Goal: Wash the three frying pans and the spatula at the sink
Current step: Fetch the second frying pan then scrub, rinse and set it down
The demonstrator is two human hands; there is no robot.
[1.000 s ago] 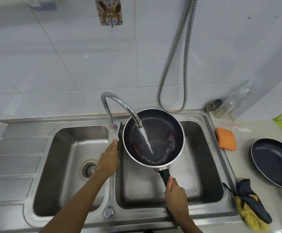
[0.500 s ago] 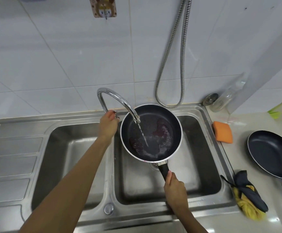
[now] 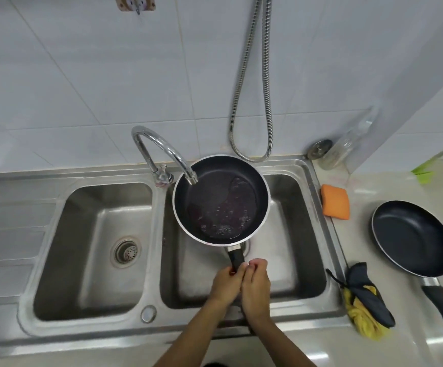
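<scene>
The small frying pan (image 3: 215,200) is at frame centre, held over the right basin (image 3: 302,234) of the steel sink, its dark inside facing up with a shallow pool of bubbly water toward the lower rim. Its black handle (image 3: 235,256) points down the frame. Both hands close round it side by side and touching: the left grip (image 3: 227,283) is curled on the handle and the right grip (image 3: 256,284) is clamped just beside it.

The curved faucet (image 3: 162,144) arches from the left, and its spout hangs over the pan's upper-left rim. A metal hose (image 3: 252,102) loops down the tiled wall to just above the pan's far rim.

The left basin (image 3: 88,260) shows its drain strainer (image 3: 126,251). On the counter (image 3: 368,186) at the right lie an orange sponge (image 3: 335,201), a second frying pan (image 3: 413,237) and a dark-and-yellow cloth (image 3: 366,305) at the sink's edge.
</scene>
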